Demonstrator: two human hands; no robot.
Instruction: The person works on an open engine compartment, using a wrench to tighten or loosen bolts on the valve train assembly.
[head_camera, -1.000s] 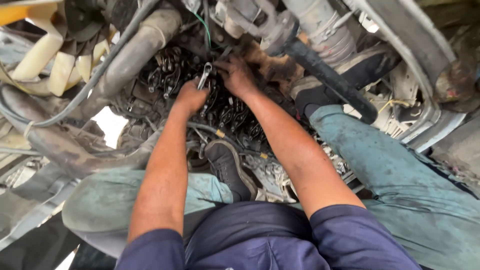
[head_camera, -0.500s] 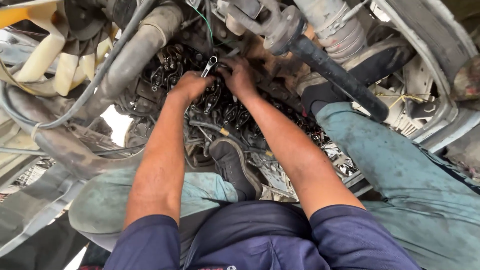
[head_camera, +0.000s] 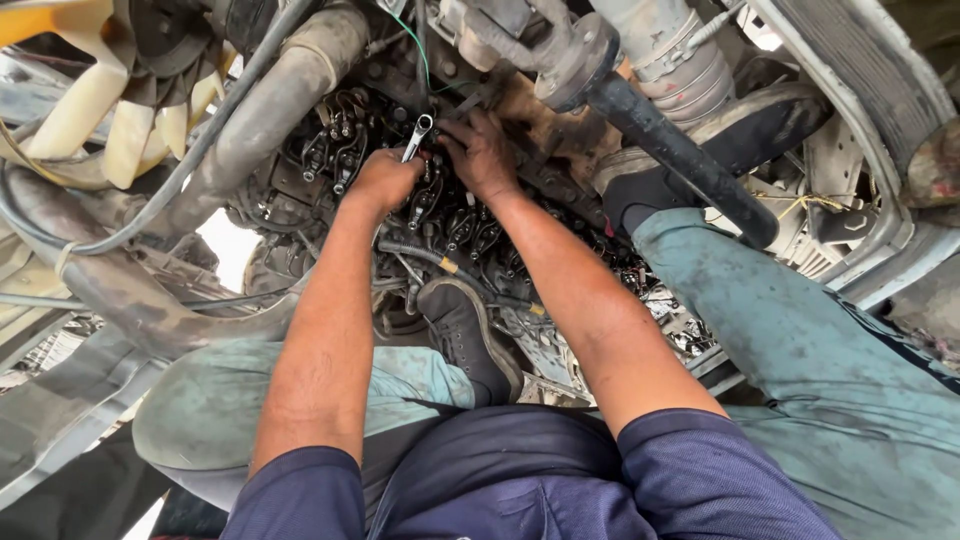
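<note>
Wrench (head_camera: 416, 137) gripped by left hand (head_camera: 383, 181); right hand (head_camera: 480, 152) on engine (head_camera: 450, 225).

Two bare hands work at the engine: the left hand (head_camera: 383, 180) and the right hand (head_camera: 482, 152); two forearms run down to two dark blue short sleeves; one silver wrench (head_camera: 416, 138) shows, its ring end standing above the left fist; two dark work shoes, one (head_camera: 466, 335) between the arms and one (head_camera: 725, 140) at upper right; two legs in grimy teal trousers; one black rod (head_camera: 680, 158) crossing at upper right; one green wire (head_camera: 417, 48) at the top; one thick grey hose (head_camera: 270, 110) on the left; the rocker arms in the engine are too crowded to count.
</note>
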